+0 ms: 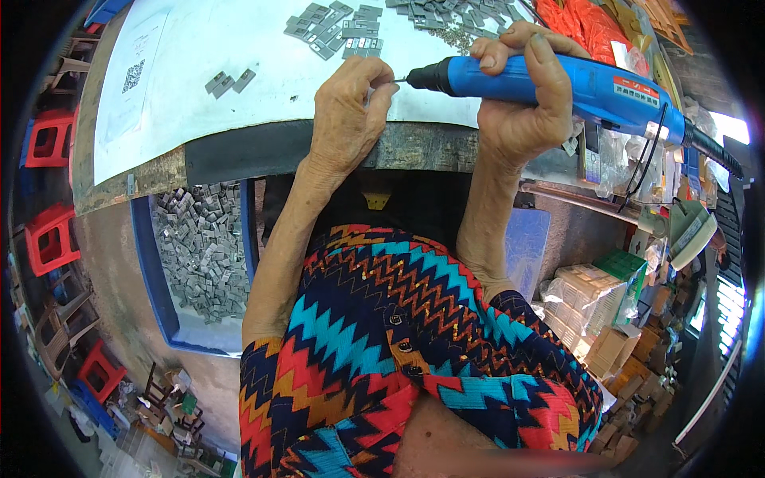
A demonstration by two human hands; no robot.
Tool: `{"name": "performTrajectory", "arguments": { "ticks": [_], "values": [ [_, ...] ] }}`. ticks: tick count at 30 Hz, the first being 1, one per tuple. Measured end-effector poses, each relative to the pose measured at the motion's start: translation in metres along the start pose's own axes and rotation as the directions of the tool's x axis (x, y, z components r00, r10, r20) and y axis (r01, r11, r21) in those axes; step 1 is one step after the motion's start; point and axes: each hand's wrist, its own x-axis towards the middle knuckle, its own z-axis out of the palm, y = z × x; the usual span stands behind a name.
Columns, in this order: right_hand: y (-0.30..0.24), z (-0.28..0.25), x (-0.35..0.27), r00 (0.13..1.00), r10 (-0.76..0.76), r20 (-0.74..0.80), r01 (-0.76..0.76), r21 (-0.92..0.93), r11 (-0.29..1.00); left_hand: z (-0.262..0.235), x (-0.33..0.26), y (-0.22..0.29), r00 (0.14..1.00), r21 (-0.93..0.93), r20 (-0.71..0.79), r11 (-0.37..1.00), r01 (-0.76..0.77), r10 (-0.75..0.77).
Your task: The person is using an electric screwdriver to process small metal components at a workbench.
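My right hand (522,119) is wrapped round a blue electric screwdriver (594,89), held level with its black nose and thin bit pointing left. The bit's tip reaches the fingertips of my left hand (351,107). Those fingers are pinched together at the worktable's near edge; whatever they hold is hidden behind them. Beyond my left hand, several small grey rectangular metal parts (323,30) lie grouped on the white table sheet (223,48). A few more grey parts (231,82) lie to the left. A heap of grey pieces (454,12) and a pile of tiny screws (456,38) spread farther back.
Below the table's left side, a blue-rimmed bin (151,271) holds many grey metal parts. Red plastic stools (52,231) stand at far left. A red plastic bag (582,28) lies at back right. The screwdriver's black cable (713,150) trails right; cartons (613,350) are stacked lower right.
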Motion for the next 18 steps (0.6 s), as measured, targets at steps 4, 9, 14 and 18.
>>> {"name": "performTrajectory", "arguments": {
  "ticks": [4,9,14,18],
  "values": [
    [-0.001,0.006,-0.002,0.999,0.012,-0.043,-0.013,-0.017,1.0,-0.001,0.0,0.0,1.0,-0.011,0.008,1.0,-0.013,0.013],
    [-0.001,0.004,-0.003,1.0,0.015,-0.022,-0.015,-0.002,1.0,-0.001,0.0,0.001,1.0,-0.004,0.008,1.0,-0.011,0.011],
    [-0.004,0.006,-0.003,0.999,0.011,-0.03,-0.01,0.017,1.0,-0.004,-0.001,0.004,1.0,0.022,0.014,1.0,0.003,-0.004],
    [-0.013,0.01,-0.002,0.997,0.024,-0.078,-0.022,0.026,0.999,-0.005,-0.001,0.0,0.999,0.0,-0.023,1.0,-0.023,0.023]
  ]
}}
